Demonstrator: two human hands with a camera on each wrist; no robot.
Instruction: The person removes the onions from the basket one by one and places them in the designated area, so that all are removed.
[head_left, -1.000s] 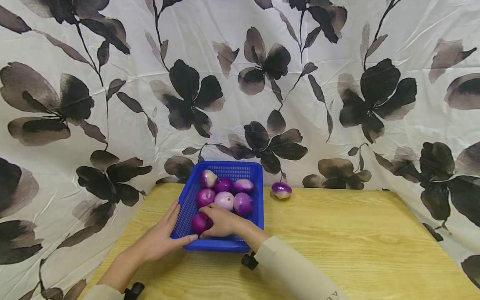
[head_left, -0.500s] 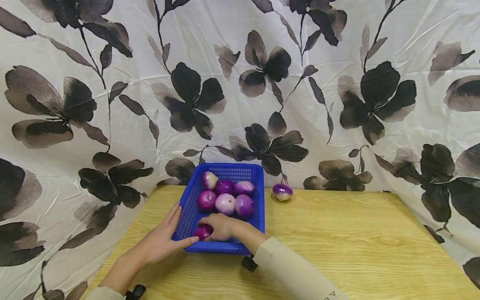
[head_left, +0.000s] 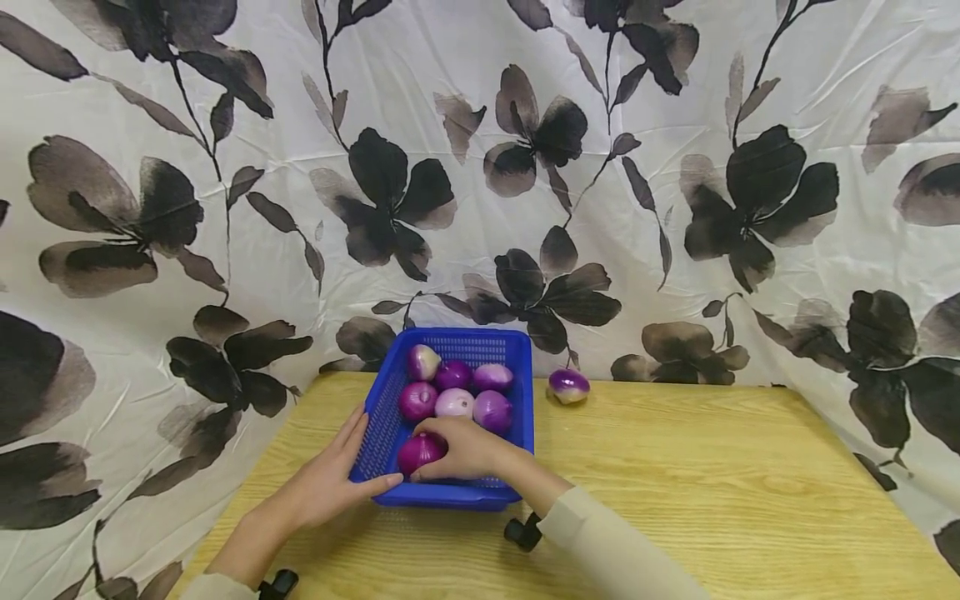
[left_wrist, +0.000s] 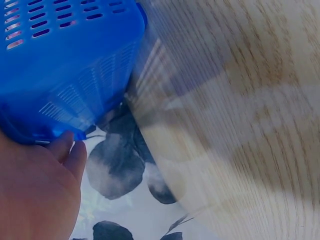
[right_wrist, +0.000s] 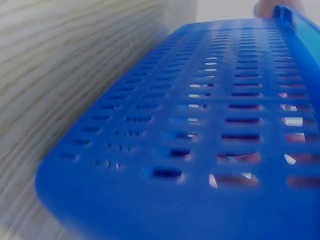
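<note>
The head view is bright and quite even, with a soft shadow on the table (head_left: 712, 475) at the near side of the basket (head_left: 450, 498). The left wrist view is hazy, with broad shadows; the right wrist view is rather blurred, pale at the far end.

Basket (head_left: 450, 498) on table (head_left: 697, 483); left hand (head_left: 326, 483) at its near left corner, thumb on the near rim and fingers along the left side, right hand (head_left: 463, 450) inside the near part with the near onion (head_left: 420, 455) between thumb and fingers, to that hand's left. Six further onions (head_left: 492, 411) in the basket, two rows of three, beyond the right hand. Lone onion (head_left: 569, 387) on the table outside the basket, beyond and right of the right hand; cloth (head_left: 637, 208) behind the table, beyond both hands.
</note>
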